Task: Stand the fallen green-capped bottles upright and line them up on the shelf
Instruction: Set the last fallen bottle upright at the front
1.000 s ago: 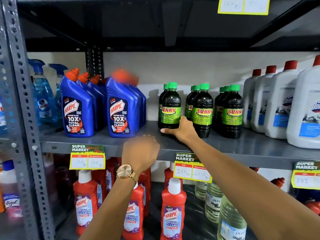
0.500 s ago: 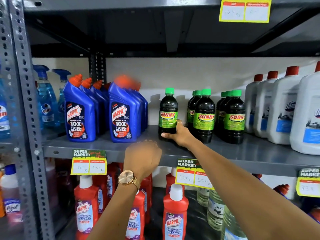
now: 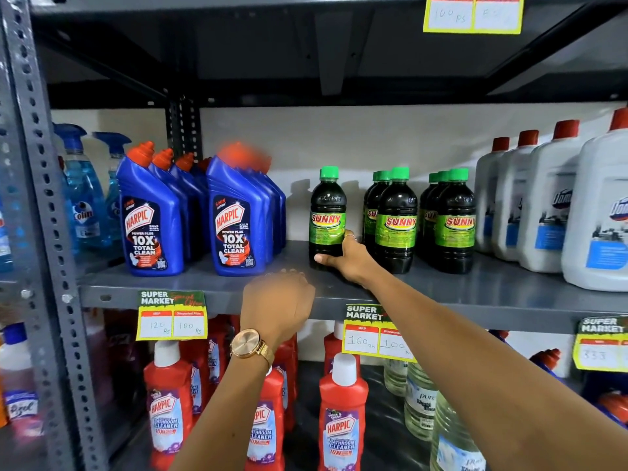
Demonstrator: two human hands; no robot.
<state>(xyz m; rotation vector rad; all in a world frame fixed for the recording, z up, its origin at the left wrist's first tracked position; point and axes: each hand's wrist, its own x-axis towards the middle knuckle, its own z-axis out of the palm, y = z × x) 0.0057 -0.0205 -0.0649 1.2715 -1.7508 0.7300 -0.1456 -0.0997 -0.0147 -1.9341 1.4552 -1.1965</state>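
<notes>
Gripping the lone Sunny bottle (image 3: 327,215) low at its base, the right hand (image 3: 350,258) has fingers wrapped around it upright on the shelf (image 3: 509,287). Better to slide it level with its neighbours (image 3: 396,220). The left hand (image 3: 277,304) rests curled and empty on the shelf edge.

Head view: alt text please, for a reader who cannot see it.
The right hand grips the base of an upright green-capped bottle on a grey shelf, left of two rows of the same bottles. The left hand, a watch on its wrist, rests on the shelf edge.
</notes>
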